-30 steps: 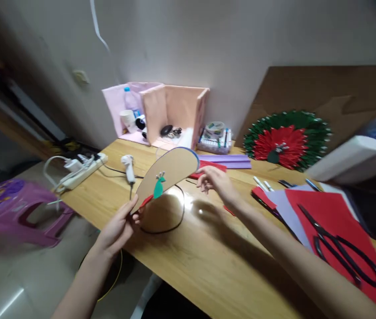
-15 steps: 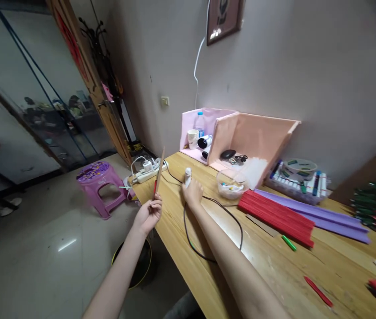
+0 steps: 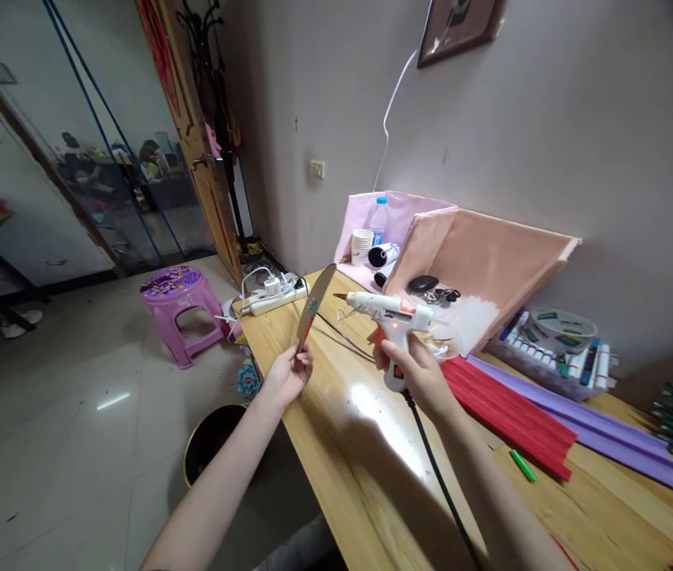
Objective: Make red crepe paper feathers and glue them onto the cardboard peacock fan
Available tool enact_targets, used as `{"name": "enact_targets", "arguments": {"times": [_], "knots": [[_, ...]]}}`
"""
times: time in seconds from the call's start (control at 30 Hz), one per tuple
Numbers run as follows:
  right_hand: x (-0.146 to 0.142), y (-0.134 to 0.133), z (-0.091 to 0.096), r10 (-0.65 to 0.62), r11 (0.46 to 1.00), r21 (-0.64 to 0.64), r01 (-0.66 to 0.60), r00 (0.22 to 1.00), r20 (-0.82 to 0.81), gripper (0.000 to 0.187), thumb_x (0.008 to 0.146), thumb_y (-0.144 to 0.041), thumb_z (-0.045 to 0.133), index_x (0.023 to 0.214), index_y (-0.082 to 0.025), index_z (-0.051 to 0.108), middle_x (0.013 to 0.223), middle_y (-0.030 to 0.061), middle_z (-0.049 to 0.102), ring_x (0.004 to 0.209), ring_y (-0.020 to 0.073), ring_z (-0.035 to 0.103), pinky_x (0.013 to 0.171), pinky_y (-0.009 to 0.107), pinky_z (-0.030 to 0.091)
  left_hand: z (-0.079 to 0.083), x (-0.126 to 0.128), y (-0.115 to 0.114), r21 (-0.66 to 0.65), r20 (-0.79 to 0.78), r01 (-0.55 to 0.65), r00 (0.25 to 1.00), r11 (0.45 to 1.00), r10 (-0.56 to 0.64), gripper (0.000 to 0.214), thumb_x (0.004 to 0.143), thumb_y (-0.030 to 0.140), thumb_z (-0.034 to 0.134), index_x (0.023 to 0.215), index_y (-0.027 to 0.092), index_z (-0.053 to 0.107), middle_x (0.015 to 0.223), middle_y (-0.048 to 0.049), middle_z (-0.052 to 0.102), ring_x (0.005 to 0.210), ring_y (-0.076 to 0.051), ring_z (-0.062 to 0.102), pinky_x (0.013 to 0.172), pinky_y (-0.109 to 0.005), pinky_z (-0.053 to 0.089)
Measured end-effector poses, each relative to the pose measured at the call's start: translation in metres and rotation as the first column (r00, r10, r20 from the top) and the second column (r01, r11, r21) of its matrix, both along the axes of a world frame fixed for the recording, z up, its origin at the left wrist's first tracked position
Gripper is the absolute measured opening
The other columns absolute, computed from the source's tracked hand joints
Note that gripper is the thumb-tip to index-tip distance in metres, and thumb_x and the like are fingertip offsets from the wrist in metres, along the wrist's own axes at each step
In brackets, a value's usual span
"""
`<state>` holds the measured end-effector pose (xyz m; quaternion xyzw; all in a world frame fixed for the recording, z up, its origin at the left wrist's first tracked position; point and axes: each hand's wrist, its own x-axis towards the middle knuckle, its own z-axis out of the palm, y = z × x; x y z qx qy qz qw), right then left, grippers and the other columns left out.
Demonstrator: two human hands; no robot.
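My right hand (image 3: 425,373) is wrapped round the handle of a white hot glue gun (image 3: 389,308), raised above the table with its nozzle pointing left. A small red light glows on the gun's body, and its black cord hangs down from the handle. My left hand (image 3: 290,376) pinches a thin flat piece of brown cardboard (image 3: 318,301) by its lower end, over the table's left edge. The piece is upright and tilted, with a rounded top and a red and green patch on its face. The nozzle is apart from it, a little to its right.
On the wooden table (image 3: 348,476) lie a power strip (image 3: 277,295), red crepe paper (image 3: 509,416), a purple strip (image 3: 586,416) and a green stick (image 3: 522,465). Pink dividers (image 3: 491,246) stand against the wall. A bin (image 3: 190,456) and pink stool (image 3: 178,329) are on the floor.
My right hand has lifted the glue gun off the table and turned its nozzle to the left. The cardboard in my left hand has turned to show more of its face.
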<state>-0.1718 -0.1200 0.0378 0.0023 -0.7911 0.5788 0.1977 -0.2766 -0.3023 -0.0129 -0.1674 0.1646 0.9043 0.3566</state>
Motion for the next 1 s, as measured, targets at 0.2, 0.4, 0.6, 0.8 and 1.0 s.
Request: {"name": "enact_targets", "arguments": {"times": [0.2,0.4,0.6,0.8,1.0], "knots": [[0.011,-0.010,0.014,0.001,0.969,0.242,-0.039,0.988,0.154,0.032,0.083,-0.043,0.044,0.063,-0.018,0.046,0.057,-0.0006,0.049,0.055,0.0144,0.047,0.055,0.027,0.035,0.007,0.006,0.009,-0.041,-0.029,-0.047,0.999,0.998,0.046,0.026,0.092,0.020,0.037,0.074,0.008,0.052,0.061,-0.0006,0.051,0.043,-0.002,0.045,0.042,-0.011,0.046],[0.003,-0.013,0.006,-0.014,0.961,0.274,-0.028,0.989,0.150,0.027,0.082,-0.040,0.042,0.066,-0.018,0.045,0.058,-0.0016,0.048,0.056,0.0147,0.047,0.055,0.028,0.035,0.008,0.008,0.010,-0.074,-0.032,-0.039,0.999,0.997,0.036,0.027,0.092,0.019,0.037,0.073,0.009,0.054,0.062,-0.0018,0.053,0.044,-0.003,0.048,0.042,-0.011,0.046],[0.002,-0.011,0.001,-0.025,0.941,0.337,-0.023,0.990,0.138,0.029,0.082,-0.038,0.042,0.061,-0.019,0.042,0.056,-0.0016,0.048,0.055,0.0149,0.048,0.054,0.027,0.033,0.010,0.011,0.012,-0.098,-0.038,-0.013,0.999,0.995,0.009,0.029,0.092,0.020,0.038,0.071,0.007,0.054,0.061,-0.0026,0.055,0.043,-0.003,0.048,0.041,-0.011,0.047],[0.003,-0.013,0.003,-0.068,0.911,0.411,0.018,0.992,0.109,0.029,0.082,-0.036,0.043,0.058,-0.020,0.039,0.054,-0.0011,0.050,0.053,0.0151,0.049,0.052,0.027,0.032,0.012,0.013,0.014,-0.124,-0.043,-0.023,0.999,0.992,0.018,0.026,0.091,0.021,0.040,0.073,0.008,0.054,0.061,-0.0021,0.055,0.042,-0.002,0.048,0.041,-0.012,0.048],[0.005,-0.015,0.008,-0.071,0.896,0.444,0.012,0.991,0.117,0.029,0.081,-0.034,0.042,0.056,-0.020,0.038,0.052,-0.0010,0.049,0.051,0.0147,0.047,0.048,0.026,0.028,0.011,0.013,0.015,-0.134,-0.055,-0.046,0.998,0.990,0.039,0.025,0.091,0.019,0.041,0.073,0.009,0.054,0.062,-0.0022,0.056,0.043,-0.002,0.047,0.042,-0.012,0.047]]}}
